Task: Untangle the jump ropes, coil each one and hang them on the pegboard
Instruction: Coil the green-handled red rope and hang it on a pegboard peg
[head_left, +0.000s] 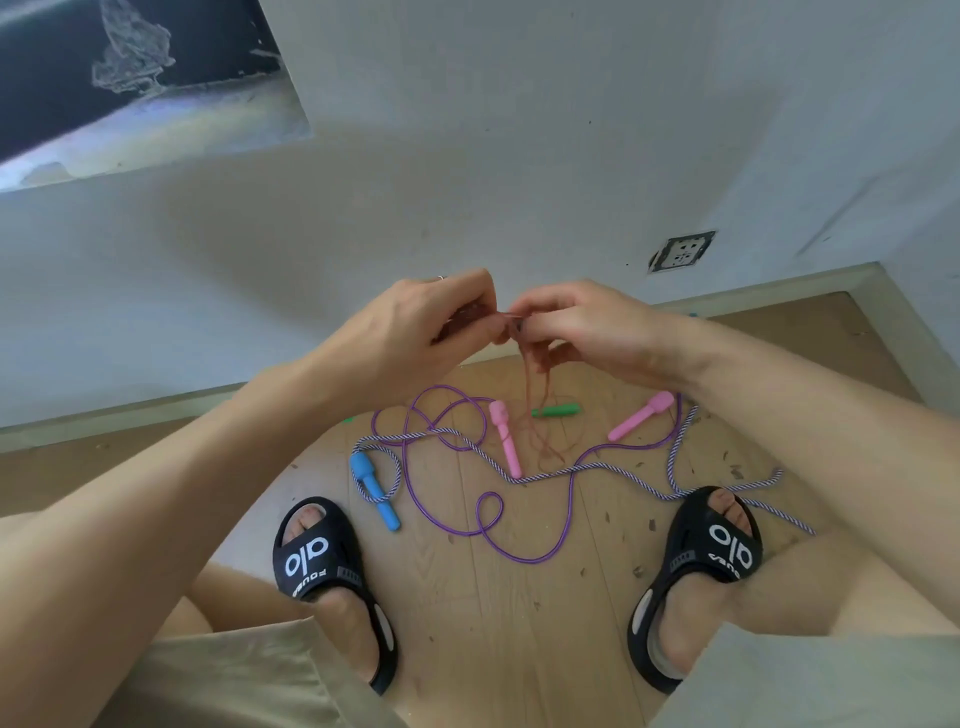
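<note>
My left hand (426, 322) and my right hand (576, 322) meet in front of me, both pinching a thin reddish-brown rope (530, 395) that hangs down to the floor near a green handle (556, 411). On the wooden floor lie a purple rope (488, 525) with two pink handles (505, 436), (641, 415) and a striped white-purple rope (545, 475) with a blue handle (374, 491). These two ropes cross over each other several times. No pegboard is in view.
My two feet in black slippers (322, 566), (711, 551) stand on either side of the ropes, the right one on the striped rope. A white wall with a socket (681, 251) and skirting board (130, 415) lies ahead. Small debris dots the floor.
</note>
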